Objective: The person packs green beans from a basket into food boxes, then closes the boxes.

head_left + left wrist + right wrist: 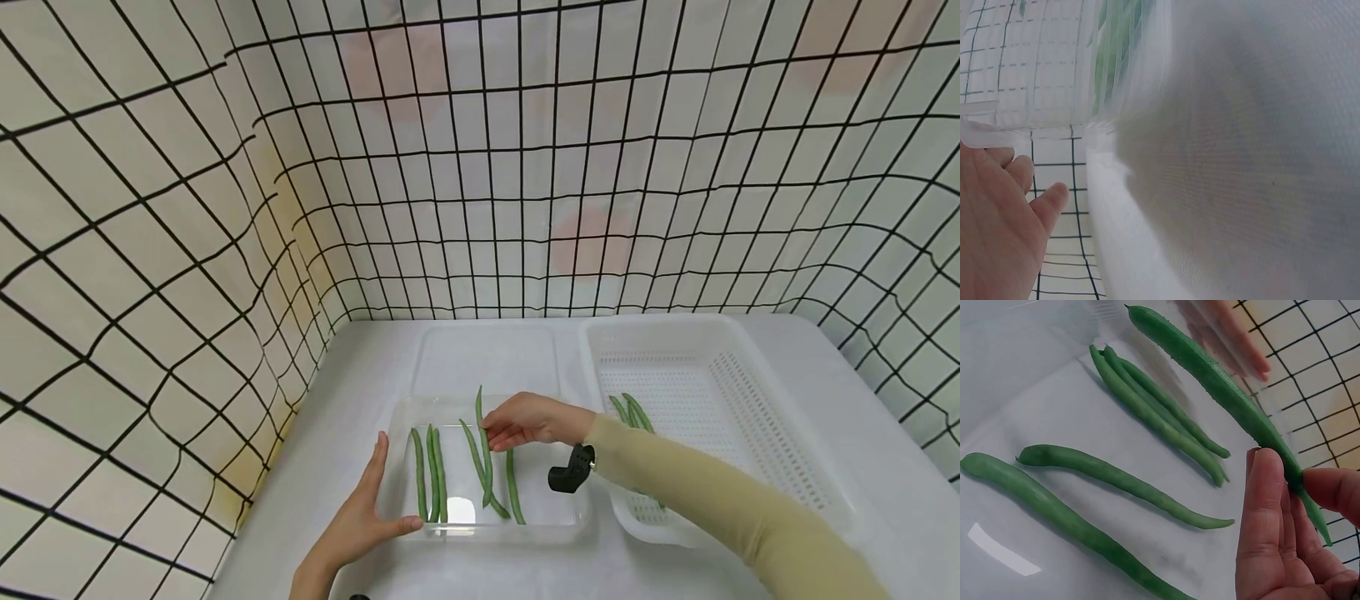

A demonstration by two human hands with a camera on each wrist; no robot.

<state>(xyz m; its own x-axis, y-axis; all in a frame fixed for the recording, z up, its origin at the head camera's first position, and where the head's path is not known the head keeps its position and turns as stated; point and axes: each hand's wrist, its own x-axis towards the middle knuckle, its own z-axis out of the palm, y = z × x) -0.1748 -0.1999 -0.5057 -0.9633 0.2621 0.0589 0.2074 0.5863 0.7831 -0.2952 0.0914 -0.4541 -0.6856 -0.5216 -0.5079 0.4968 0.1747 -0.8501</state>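
Observation:
My right hand (525,419) pinches a green bean (1210,378) near one end, between thumb and fingertips, over a clear plastic container (525,532). Beneath it, in the right wrist view, a group of three green beans (1154,415) lies side by side, and two more, a shorter bean (1116,481) and a longer bean (1066,515), lie apart from them. My left hand (358,518) is spread at the container's near left corner, thumb along the front rim, fingers beside the left wall. From the left wrist, its palm shows beneath the see-through wall (1041,94).
To the right stands a white perforated basket (738,375) with several green beans (637,412), partly hidden by my right sleeve (697,487). A clear flat lid (486,354) lies behind the container. Black wire grid (517,200) surrounds the table's back and sides.

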